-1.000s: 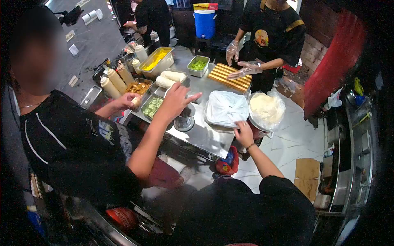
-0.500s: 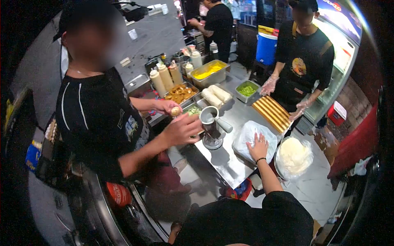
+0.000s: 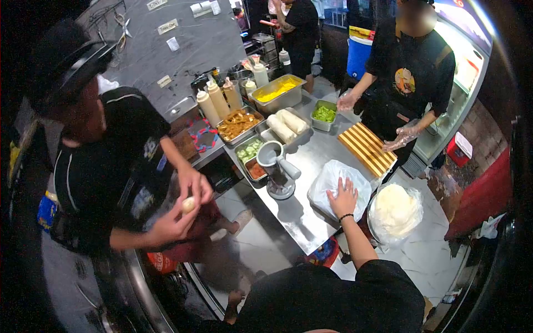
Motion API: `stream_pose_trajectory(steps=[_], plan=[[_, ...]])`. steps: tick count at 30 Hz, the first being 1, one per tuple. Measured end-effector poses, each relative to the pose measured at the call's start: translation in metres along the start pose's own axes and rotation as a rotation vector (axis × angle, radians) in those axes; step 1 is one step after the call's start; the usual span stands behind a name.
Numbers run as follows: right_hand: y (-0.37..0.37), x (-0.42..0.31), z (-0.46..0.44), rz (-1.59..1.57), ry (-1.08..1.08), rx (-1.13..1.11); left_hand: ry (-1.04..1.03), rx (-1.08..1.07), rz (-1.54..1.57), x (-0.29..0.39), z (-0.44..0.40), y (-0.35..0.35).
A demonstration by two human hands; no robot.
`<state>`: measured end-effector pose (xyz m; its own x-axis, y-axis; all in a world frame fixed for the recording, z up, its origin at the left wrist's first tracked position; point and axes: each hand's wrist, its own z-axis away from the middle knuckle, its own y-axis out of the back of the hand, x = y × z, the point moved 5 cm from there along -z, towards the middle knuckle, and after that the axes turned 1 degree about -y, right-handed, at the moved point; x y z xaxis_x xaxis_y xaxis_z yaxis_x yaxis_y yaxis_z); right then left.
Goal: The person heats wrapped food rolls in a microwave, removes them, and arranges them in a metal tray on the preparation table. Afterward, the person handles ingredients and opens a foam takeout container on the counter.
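My right hand point(image 3: 343, 198), with a dark beaded bracelet at the wrist, lies flat with fingers spread on a white plastic bag point(image 3: 327, 185). The bag's contents are hidden. My left hand point(image 3: 236, 298) is low at the left of my body, in shadow; its fingers cannot be made out. On the steel table point(image 3: 311, 225), left of the bag, stands a grey hand press with a round cup point(image 3: 270, 154). Beyond the bag is a striped wooden board point(image 3: 366, 149). Right of the bag sits a plastic-lined container of pale dough-like mass point(image 3: 395, 211).
A co-worker at the left holds a small pale round item point(image 3: 188, 205). Another, in clear gloves, stands behind the board. Trays of cucumber point(image 3: 249, 150), cooked meat point(image 3: 239, 124), lettuce point(image 3: 323, 114) and yellow food point(image 3: 278, 89), white rolls point(image 3: 288, 123) and sauce bottles point(image 3: 217, 100) line the table.
The left co-worker has drawn back from the table, lowering the small round item and looking down at it. The gloved co-worker's hands shifted slightly. My right hand stays on the bag.
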<state>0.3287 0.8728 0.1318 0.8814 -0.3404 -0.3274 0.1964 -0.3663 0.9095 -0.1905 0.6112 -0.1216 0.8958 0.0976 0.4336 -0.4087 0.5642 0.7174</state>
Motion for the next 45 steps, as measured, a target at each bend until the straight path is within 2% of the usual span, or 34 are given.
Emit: stream_pose_trajectory(steps=[5, 6, 7, 9, 11, 13, 14, 16, 17, 22, 23, 28, 29, 31, 37, 41, 43, 45], plan=[[0.005, -0.004, -0.001, -0.024, 0.000, 0.000, -0.102, -0.088, -0.228, 0.016, -0.013, 0.021], [0.005, -0.004, -0.002, -0.018, -0.003, -0.002, 0.152, -0.304, 0.374, 0.006, -0.036, -0.004], [0.004, -0.002, -0.002, -0.012, -0.007, -0.007, 0.149, -0.302, 0.372, 0.001, -0.037, -0.008], [0.005, -0.003, -0.002, -0.009, -0.006, -0.005, -0.366, 0.205, 0.336, 0.016, -0.020, 0.018], [0.004, -0.003, -0.003, -0.006, -0.005, -0.006, 0.084, 0.181, 0.454, 0.004, -0.018, 0.010], [0.003, -0.002, -0.002, -0.017, -0.002, 0.008, 0.349, 0.178, 0.580, 0.008, -0.005, -0.002], [0.002, -0.001, 0.000, -0.016, -0.004, 0.003, 0.353, 0.174, 0.578, 0.002, -0.003, -0.004], [0.005, -0.002, -0.001, -0.030, 0.011, 0.006, 0.387, -0.025, 0.934, 0.000, 0.001, -0.017], [0.004, -0.001, -0.001, -0.027, 0.008, 0.003, 0.390, -0.030, 0.933, -0.001, 0.001, -0.021], [0.001, 0.000, -0.001, -0.011, 0.033, 0.017, 0.157, 0.238, 0.327, -0.005, -0.020, -0.019], [0.002, 0.001, -0.002, -0.010, 0.034, 0.022, 0.153, 0.240, 0.330, -0.005, -0.026, -0.019], [-0.002, 0.001, -0.001, 0.010, 0.042, 0.041, 0.260, 0.178, 0.789, -0.011, -0.054, -0.019], [-0.001, 0.001, -0.001, 0.011, 0.046, 0.043, 0.258, 0.180, 0.793, -0.008, -0.058, -0.019], [0.000, 0.000, -0.002, -0.007, 0.031, 0.027, 0.149, 0.215, 0.611, 0.001, -0.067, -0.015], [-0.005, 0.004, -0.002, -0.015, 0.015, 0.000, -0.159, 0.104, -0.120, 0.043, -0.058, 0.003], [0.002, -0.004, -0.009, -0.014, 0.000, -0.072, -0.302, 0.086, -0.411, 0.065, -0.050, 0.016], [0.012, -0.011, -0.026, -0.025, -0.040, -0.053, -0.293, 0.085, -0.449, 0.069, -0.045, 0.019], [0.046, -0.042, -0.046, -0.094, 0.125, 0.087, 0.100, 0.088, -0.052, 0.022, -0.056, 0.005]])
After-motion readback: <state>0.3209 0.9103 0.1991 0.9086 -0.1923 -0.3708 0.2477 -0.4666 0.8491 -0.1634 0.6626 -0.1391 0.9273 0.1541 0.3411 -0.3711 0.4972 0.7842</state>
